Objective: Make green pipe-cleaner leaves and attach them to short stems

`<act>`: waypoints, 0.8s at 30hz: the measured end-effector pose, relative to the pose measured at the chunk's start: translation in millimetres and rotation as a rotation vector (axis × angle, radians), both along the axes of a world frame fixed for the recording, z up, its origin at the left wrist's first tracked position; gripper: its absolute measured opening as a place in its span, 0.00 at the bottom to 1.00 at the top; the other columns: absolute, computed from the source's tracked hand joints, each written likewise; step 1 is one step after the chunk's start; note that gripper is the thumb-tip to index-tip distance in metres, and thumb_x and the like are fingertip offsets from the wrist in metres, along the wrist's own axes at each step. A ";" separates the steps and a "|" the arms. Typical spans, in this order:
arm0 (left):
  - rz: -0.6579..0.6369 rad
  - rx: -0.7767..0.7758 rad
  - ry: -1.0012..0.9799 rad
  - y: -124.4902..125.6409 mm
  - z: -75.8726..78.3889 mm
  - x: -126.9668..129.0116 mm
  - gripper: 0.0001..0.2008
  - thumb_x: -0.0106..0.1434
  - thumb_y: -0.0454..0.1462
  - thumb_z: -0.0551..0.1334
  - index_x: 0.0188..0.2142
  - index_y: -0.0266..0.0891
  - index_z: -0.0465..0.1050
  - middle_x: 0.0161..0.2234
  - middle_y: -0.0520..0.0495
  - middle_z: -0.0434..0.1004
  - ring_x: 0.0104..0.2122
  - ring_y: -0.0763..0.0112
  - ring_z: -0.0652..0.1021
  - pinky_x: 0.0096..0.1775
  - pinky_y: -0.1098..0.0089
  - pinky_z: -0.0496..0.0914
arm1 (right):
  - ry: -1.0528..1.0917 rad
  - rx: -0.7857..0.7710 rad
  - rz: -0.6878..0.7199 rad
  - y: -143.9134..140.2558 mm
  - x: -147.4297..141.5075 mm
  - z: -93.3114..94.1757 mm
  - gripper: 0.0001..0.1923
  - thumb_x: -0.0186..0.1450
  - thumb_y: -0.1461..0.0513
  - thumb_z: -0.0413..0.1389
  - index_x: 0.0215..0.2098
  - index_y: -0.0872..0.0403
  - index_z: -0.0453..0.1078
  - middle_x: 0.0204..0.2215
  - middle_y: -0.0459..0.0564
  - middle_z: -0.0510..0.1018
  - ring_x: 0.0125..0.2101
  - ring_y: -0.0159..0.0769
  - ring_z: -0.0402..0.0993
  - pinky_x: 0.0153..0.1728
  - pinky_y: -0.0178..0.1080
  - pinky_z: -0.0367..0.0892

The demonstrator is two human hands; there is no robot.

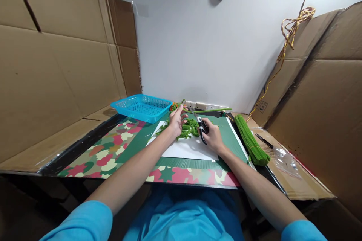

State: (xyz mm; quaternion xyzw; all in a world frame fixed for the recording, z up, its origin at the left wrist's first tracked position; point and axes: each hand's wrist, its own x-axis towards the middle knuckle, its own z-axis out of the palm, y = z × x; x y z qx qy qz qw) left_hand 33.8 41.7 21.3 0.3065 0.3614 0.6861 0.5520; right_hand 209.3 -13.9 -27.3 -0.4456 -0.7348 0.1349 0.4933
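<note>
My right hand (212,133) is wrapped round the black-and-white handles of a pair of scissors (201,126). Their blades point up and left, close to my left hand (177,121). Between the fingertips of that left hand is a green pipe cleaner (210,111), its long end stretching out to the right past the blades. Below both hands, a pile of short green pipe cleaner pieces (187,130) lies on a sheet of white paper (186,151). Whether the blades touch the stem is too small to tell.
A blue plastic basket (132,112) stands at the back left, with small orange and green items (174,106) beside it. To the right lie a bundle of green pipe cleaners (250,141), a black pen-like tool (264,141) and a clear plastic bag (285,162). Cardboard walls (65,60) flank the table.
</note>
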 end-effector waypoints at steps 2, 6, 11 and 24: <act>-0.042 0.009 -0.002 1.8 -0.1 -1.4 0.14 0.64 0.46 0.73 0.38 0.37 0.80 0.32 0.50 0.81 0.20 0.81 0.75 0.18 0.80 0.63 | -0.111 0.026 -0.018 -1.3 -0.5 -1.2 0.21 0.66 0.59 0.57 0.57 0.48 0.73 0.34 0.47 0.83 0.32 0.41 0.77 0.35 0.37 0.66; -0.140 0.041 -0.016 2.7 2.7 -3.9 0.13 0.64 0.44 0.74 0.37 0.36 0.80 0.30 0.51 0.80 0.19 0.81 0.73 0.17 0.79 0.60 | -0.205 0.040 -0.038 0.4 -1.4 -5.0 0.22 0.67 0.60 0.57 0.59 0.45 0.72 0.35 0.46 0.84 0.31 0.41 0.78 0.35 0.37 0.65; -0.148 0.009 -0.045 1.0 7.6 -5.0 0.11 0.66 0.43 0.72 0.36 0.37 0.79 0.27 0.52 0.79 0.18 0.80 0.73 0.17 0.79 0.61 | -0.210 0.051 -0.062 0.1 -1.0 -2.5 0.21 0.67 0.59 0.58 0.59 0.46 0.72 0.35 0.47 0.84 0.33 0.42 0.79 0.35 0.37 0.65; 0.339 -0.064 -0.150 21.3 16.0 -37.3 0.17 0.77 0.39 0.59 0.29 0.39 0.68 0.20 0.56 0.69 0.15 0.81 0.67 0.20 0.77 0.61 | -0.387 0.039 0.081 10.8 28.9 10.9 0.38 0.58 0.71 0.58 0.66 0.51 0.66 0.48 0.56 0.80 0.51 0.49 0.72 0.53 0.46 0.67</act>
